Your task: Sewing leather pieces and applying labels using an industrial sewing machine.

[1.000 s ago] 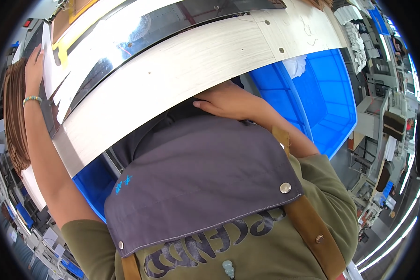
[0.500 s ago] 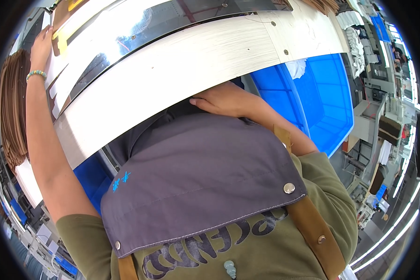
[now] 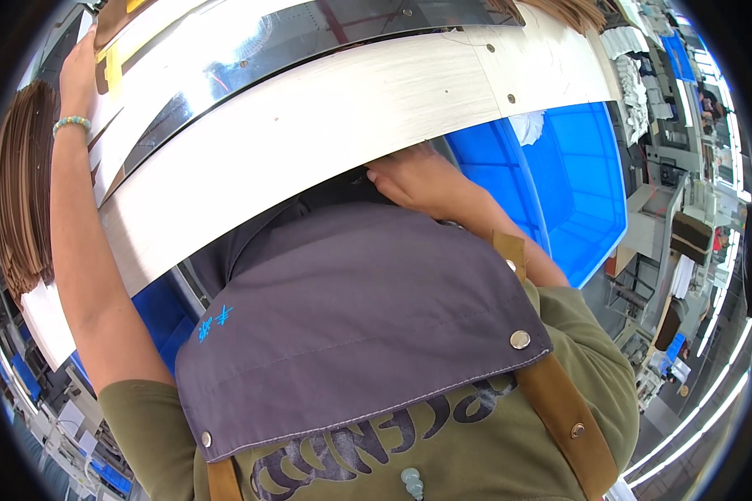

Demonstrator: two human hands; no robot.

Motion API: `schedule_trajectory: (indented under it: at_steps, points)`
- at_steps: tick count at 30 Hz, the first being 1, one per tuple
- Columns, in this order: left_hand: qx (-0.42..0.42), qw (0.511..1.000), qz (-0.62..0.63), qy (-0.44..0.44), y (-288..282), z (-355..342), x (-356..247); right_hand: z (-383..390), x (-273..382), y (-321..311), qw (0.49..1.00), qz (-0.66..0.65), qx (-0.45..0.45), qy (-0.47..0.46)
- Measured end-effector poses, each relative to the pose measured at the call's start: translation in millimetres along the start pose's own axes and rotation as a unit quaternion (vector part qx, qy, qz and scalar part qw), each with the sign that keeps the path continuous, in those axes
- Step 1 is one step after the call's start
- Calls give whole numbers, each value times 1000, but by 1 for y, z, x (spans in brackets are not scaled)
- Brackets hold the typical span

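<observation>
My left arm stretches far forward along the left side of the pale work table point(image 3: 309, 117). At the table's far left edge, my left hand point(image 3: 78, 75) lies beside a brown piece with yellow strips point(image 3: 113, 67); its fingertips run into the dark rim, so their pose is unclear. A beaded bracelet point(image 3: 71, 123) circles that wrist. Close to my body, my right hand point(image 3: 414, 177) reaches under the table's near edge, above my lap. Its thumb shows, but the table and the hand itself hide the fingers, and anything in them.
A glossy dark panel point(image 3: 292, 46) is set into the table top. Bundled brown sheets point(image 3: 25, 192) stand at the left, with more brown pieces point(image 3: 564, 12) at the far right. Blue bins point(image 3: 572, 184) sit below the table's right side. My grey apron point(image 3: 359, 292) covers my front.
My left hand has slid a little farther forward along the table's left edge. My right hand has shifted slightly rightward, with its wrist more bent, still under the near edge.
</observation>
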State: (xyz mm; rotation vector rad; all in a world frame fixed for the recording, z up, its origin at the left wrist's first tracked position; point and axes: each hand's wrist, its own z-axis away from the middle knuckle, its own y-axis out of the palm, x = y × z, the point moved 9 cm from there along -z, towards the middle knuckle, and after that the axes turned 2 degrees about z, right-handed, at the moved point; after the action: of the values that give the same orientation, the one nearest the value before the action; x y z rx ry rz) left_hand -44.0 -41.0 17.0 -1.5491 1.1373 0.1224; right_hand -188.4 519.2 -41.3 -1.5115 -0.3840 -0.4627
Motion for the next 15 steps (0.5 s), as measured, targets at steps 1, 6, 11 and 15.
schedule_trajectory:
  at_steps: [1, 6, 11, 15]
  points:
    - [-7, 997, 77, -27, -1, 0, 3, -1, 3, -2, 1000, 1, -15, -18]
    - [53, 997, -12, -59, 15, -20, 21, -9, 2, 5, 1000, -9, -7, -5]
    - [7, 991, -137, -7, 16, -29, 28, -15, -4, 20, 998, -34, 44, 20]
    - [19, 993, -112, -41, 15, -25, 31, -15, -6, 24, 999, -27, 41, 21]
